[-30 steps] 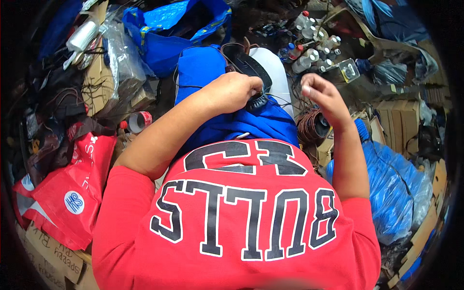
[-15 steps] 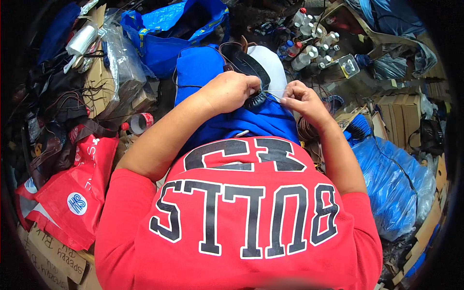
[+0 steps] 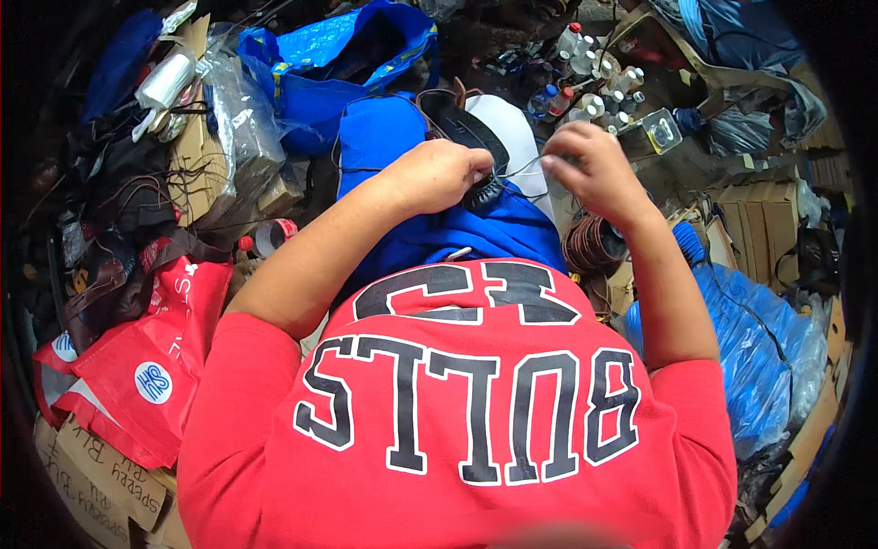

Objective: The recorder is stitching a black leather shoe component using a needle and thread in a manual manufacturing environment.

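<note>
A black shoe (image 3: 476, 133) lies across my lap between my knees, its near end partly hidden by my fingers. My left hand (image 3: 446, 174) is closed on that near end, its thumb and fingers pinched together. Fine dark and pale thread (image 3: 524, 172) runs from the shoe toward my right hand (image 3: 585, 165). That hand is raised to the right of the shoe, fingers curled and slightly blurred, with the thread at its fingertips. Under the shoe are my blue-clad legs (image 3: 380, 137), and a white patch (image 3: 512, 137) lies over the right knee.
A blue bag (image 3: 311, 101) stands open beyond my left knee. Several bottles (image 3: 604, 82) cluster at the far right. To the right are a coil of brown cord (image 3: 593, 242) and blue plastic wrapping (image 3: 741, 357). A red bag (image 3: 151, 357) lies at left beside cardboard (image 3: 110, 485).
My right hand has risen and turned, moving slightly farther right from the shoe with the thread. The left hand keeps its grip on the shoe in nearly the same place.
</note>
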Motion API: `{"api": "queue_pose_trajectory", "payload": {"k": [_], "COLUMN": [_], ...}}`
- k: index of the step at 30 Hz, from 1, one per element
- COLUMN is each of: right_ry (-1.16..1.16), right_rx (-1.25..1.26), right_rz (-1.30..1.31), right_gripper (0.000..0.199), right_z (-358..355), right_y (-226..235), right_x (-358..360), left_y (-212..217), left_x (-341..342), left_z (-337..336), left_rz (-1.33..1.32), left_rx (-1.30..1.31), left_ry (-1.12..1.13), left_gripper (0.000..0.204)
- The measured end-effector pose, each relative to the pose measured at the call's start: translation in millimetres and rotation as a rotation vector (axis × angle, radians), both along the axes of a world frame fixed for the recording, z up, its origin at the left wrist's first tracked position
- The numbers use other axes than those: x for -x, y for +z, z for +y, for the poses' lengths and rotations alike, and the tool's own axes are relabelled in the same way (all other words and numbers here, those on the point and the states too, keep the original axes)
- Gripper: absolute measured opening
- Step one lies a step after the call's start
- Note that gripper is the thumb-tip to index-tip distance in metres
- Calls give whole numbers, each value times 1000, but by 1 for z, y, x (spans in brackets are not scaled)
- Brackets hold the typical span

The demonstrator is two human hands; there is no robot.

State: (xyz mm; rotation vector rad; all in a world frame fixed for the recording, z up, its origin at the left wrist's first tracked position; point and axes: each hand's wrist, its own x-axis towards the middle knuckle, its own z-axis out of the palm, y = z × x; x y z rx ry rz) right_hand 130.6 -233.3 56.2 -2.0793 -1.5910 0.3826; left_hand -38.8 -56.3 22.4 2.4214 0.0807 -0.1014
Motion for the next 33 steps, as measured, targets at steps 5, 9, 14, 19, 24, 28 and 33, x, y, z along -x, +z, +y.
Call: {"api": "queue_pose_trajectory", "payload": {"k": [5, 9, 14, 19, 24, 28, 33], "right_ry": [265, 274, 124, -454, -171, 291, 38], "right_rx": [245, 242, 264, 10, -681, -552, -4], "right_rz": [-398, -378, -347, 843, 1626, 1833, 745], "right_gripper": [6, 5, 5, 13, 16, 31, 23], "right_z": [21, 22, -21, -72, 3, 19, -30], "right_y": [-2, -8, -37, -40, -18, 2, -11], "right_x": [35, 37, -7, -44, -10, 16, 23], "left_y": [-2, -3, -4, 25, 78, 100, 83], "left_x": [1, 11, 67, 132, 72, 56, 91], "left_z": [1, 11, 68, 121, 77, 33, 48], "left_rz": [-20, -151, -220, -157, -562, -561, -97], "left_rx": [-27, -118, -369, 464, 951, 1364, 189], "left_ry": [-31, -113, 57, 574, 184, 17, 75], "left_gripper": [10, 7, 4, 10, 18, 21, 11]}}
